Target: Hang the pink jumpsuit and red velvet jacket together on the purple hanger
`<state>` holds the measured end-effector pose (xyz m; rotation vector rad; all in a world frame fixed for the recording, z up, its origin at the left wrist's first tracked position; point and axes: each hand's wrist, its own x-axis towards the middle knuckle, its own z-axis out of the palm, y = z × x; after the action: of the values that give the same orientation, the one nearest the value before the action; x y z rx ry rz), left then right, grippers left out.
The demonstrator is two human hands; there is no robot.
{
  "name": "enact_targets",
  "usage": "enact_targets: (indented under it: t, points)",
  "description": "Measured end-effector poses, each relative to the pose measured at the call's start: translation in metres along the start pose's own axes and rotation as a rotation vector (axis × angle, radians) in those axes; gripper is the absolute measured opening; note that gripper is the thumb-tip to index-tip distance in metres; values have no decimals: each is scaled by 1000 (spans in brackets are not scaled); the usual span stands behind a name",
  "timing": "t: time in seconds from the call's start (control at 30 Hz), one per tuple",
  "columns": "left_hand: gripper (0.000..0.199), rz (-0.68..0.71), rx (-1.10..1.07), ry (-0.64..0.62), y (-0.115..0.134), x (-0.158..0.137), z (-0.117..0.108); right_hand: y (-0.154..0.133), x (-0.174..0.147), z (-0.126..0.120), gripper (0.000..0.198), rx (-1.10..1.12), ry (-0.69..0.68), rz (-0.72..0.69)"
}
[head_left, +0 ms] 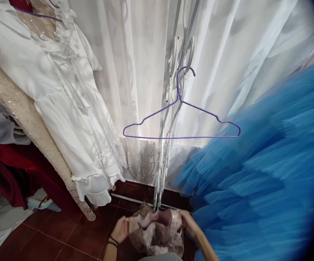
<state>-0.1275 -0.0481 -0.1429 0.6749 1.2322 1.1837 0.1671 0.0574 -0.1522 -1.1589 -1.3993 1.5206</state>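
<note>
Low in the view, my left hand (120, 229) and my right hand (189, 222) are closed on opposite sides of a bunched pinkish-mauve dress (162, 226). It has sheer, glittery fabric and a smooth mauve inner part near its top; its lower part hangs close to my body. A dark band circles my left wrist. Above the hands, a purple wire hanger (181, 137) hangs bare by its hook from a white metal stand (161, 181).
White dresses (75, 119) and a beige sequined garment (32, 116) hang on the left, beside dark red fabric (18, 166). A voluminous blue tulle dress (260, 174) fills the right. White curtains (143, 65) hang behind, above a dark red tiled floor (56, 232).
</note>
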Motion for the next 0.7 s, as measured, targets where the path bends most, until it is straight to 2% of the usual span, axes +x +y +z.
enact_targets:
  t: [0.1,0.2,0.23,0.33,0.4,0.47,0.57,0.7]
  points:
    - [18,127,-50,73,64,23,-28,-53,33,-31,31,160,14,-6]
    - [14,291,-73,174,143,28,-40,-122,39,-44,29,322,122,-189]
    - [15,379,-75,215,167,26,-39,-144,36,-43,31,354,177,-247]
    - [21,794,-1,376,228,23,-23,-191,27,-28,37,378,360,-406]
    - [28,971,53,396,258,26,-7,-207,25,-15,37,374,461,-523]
    - [37,1068,80,360,282,33,9,-215,28,-4,39,367,542,-623]
    - [43,1150,118,289,308,45,30,-217,35,2,41,347,623,-728]
    - [42,1213,178,249,327,55,52,-210,39,-9,41,322,659,-755]
